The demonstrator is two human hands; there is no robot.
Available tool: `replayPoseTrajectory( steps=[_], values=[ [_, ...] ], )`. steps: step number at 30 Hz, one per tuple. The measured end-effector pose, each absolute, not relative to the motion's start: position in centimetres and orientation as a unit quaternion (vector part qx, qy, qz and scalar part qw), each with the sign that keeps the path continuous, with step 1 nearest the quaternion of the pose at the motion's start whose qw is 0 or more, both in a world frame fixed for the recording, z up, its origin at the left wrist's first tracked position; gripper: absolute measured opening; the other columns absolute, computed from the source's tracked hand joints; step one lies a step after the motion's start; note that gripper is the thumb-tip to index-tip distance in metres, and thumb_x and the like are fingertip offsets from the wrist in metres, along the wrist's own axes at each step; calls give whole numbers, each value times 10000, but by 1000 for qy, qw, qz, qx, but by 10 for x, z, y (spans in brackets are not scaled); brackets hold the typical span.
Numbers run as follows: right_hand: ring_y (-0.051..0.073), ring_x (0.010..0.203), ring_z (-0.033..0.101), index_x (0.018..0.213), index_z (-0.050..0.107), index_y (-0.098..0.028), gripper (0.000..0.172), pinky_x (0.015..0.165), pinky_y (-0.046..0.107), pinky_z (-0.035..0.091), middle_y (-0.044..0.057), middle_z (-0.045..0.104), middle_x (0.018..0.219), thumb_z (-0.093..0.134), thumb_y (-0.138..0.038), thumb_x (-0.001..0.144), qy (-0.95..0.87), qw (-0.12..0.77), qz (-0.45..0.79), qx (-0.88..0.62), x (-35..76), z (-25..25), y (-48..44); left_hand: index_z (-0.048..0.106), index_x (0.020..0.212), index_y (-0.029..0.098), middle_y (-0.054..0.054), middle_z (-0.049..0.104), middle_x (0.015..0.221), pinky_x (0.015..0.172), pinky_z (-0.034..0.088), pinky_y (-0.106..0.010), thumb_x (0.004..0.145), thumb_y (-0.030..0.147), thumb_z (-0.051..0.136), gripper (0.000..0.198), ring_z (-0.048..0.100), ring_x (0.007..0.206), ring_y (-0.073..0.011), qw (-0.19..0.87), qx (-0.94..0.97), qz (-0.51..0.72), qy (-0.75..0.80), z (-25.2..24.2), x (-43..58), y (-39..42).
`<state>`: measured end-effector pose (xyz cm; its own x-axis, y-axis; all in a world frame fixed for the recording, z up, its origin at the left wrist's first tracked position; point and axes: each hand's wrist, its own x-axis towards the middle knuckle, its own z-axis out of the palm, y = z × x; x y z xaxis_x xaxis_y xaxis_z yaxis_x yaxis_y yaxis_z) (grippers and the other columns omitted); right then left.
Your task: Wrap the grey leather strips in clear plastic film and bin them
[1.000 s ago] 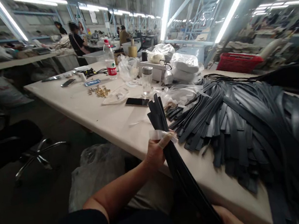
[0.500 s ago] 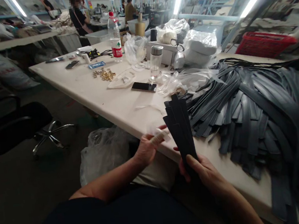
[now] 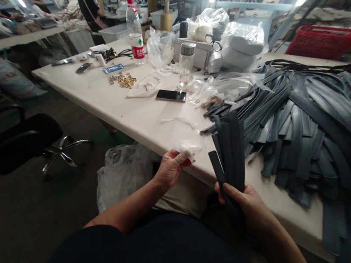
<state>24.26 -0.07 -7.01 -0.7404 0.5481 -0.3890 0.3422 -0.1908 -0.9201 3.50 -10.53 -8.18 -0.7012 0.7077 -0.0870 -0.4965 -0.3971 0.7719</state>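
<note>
My right hand (image 3: 246, 201) is closed round a bundle of dark strips (image 3: 233, 150), flat and strap-like, fanned out at their upper ends. One strip leans apart to the left of the others. Over the table's front edge, my left hand (image 3: 171, 168) pinches a thin, whitish see-through piece of plastic film (image 3: 188, 144); its outline is blurred. A pale wrap covers the left thumb. To the right lies a large heap of similar dark straps (image 3: 302, 120), some hanging over the table edge.
On the pale table (image 3: 101, 98) are a phone (image 3: 171, 95), a glass bottle (image 3: 186, 64), small brass-coloured parts (image 3: 126, 81), a red-labelled water bottle (image 3: 135, 36) and plastic bags (image 3: 242, 40). A red basket (image 3: 325, 45) stands at the back right. An office chair (image 3: 29, 136) is on the left.
The bundle of strips has moved right and fanned out, with one strip now apart on the left. My left hand has shifted slightly, still pinching the film. The view has tilted a little downward.
</note>
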Motion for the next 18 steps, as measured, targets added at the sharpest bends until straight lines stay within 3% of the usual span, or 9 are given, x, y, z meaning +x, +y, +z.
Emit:
replayPoseTrajectory(
  steps=[3, 5, 7, 9, 14, 18],
  values=[
    [159, 573, 546, 794, 694, -145, 424, 557, 264, 388, 25, 626, 600, 728, -568, 802, -649, 117, 663, -355, 244, -71, -1, 718, 792, 209, 52, 713, 791, 868, 487, -288, 547, 452, 930, 406, 636, 802, -112, 149, 183, 872, 429, -48, -25, -114],
    [145, 547, 528, 698, 667, -162, 427, 555, 265, 395, 17, 604, 574, 710, -569, 817, -654, 159, 649, -354, 244, -70, -1, 713, 883, 243, 52, 714, 937, 985, 450, -314, 647, 442, 886, 354, 632, 963, -137, -115, 246, 866, 421, -19, -73, -119],
    [133, 518, 507, 634, 639, -172, 452, 538, 265, 397, 14, 587, 561, 706, -581, 815, -651, 200, 638, -358, 244, -70, 0, 701, 906, 270, 40, 705, 1003, 1017, 454, -316, 684, 449, 856, 325, 625, 1070, -163, -189, 261, 865, 384, 4, -108, -119],
    [131, 502, 508, 624, 634, -171, 452, 514, 264, 397, 17, 590, 557, 751, -583, 768, -641, 216, 629, -383, 245, -71, 0, 674, 862, 258, 29, 714, 987, 930, 516, -310, 677, 450, 852, 320, 654, 1035, -169, -93, 230, 902, 352, 10, -116, -113],
    [140, 477, 511, 784, 669, -169, 475, 451, 259, 374, 6, 608, 561, 861, -571, 620, -623, 207, 615, -437, 248, -71, -6, 641, 740, 196, 11, 709, 745, 658, 553, -237, 655, 356, 882, 302, 672, 672, -115, 327, 70, 869, 366, -47, -38, -92],
    [152, 515, 520, 793, 688, -157, 490, 485, 275, 413, 13, 601, 578, 824, -602, 639, -671, 178, 589, -415, 248, -65, -13, 646, 734, 164, 4, 717, 743, 566, 541, -203, 606, 363, 919, 362, 671, 596, -105, 491, 3, 807, 327, -80, 23, -96]
  ],
)
